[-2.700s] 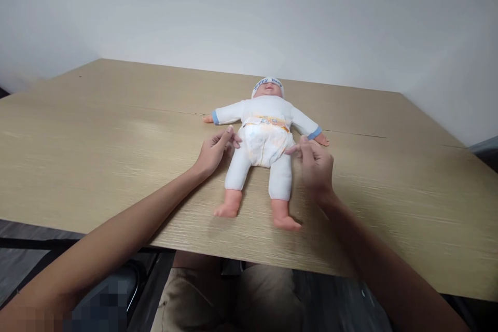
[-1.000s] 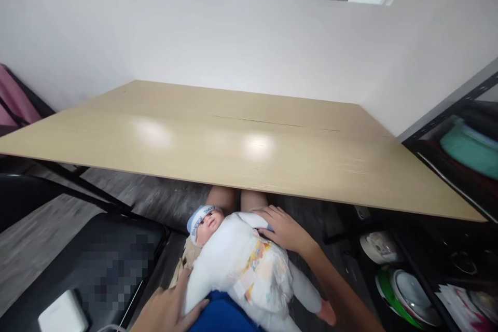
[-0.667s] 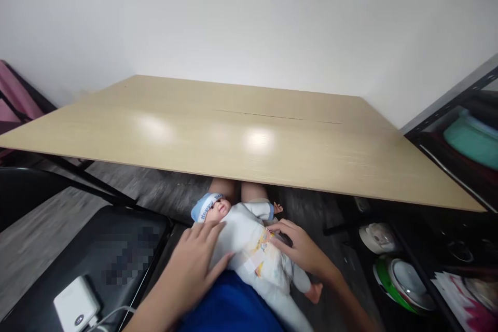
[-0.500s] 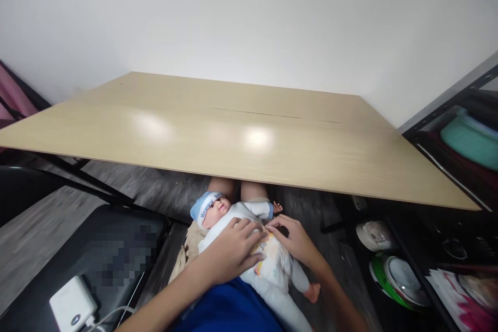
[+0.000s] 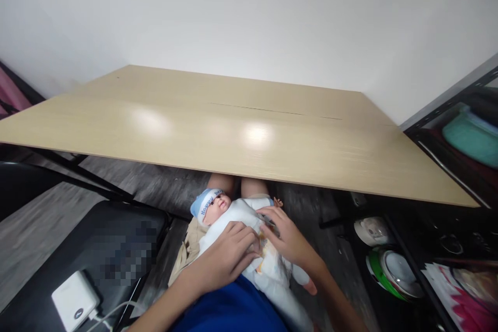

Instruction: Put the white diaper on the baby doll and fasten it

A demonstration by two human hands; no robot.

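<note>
- Left hand (image 5: 233,249) had bunched up over the diaper (image 5: 274,265), its grip impossible to tell.
- Right hand (image 5: 286,236) had just opened, spread loosely above it.
- Doll (image 5: 241,212) lay across the lap (image 5: 187,251), leaving the diaper's front under both hands.

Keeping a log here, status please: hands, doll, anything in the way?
Left hand curled at diaper, grip unclear. Right hand alongside, open. Doll face up on lap. Nothing visibly in the way.
</note>
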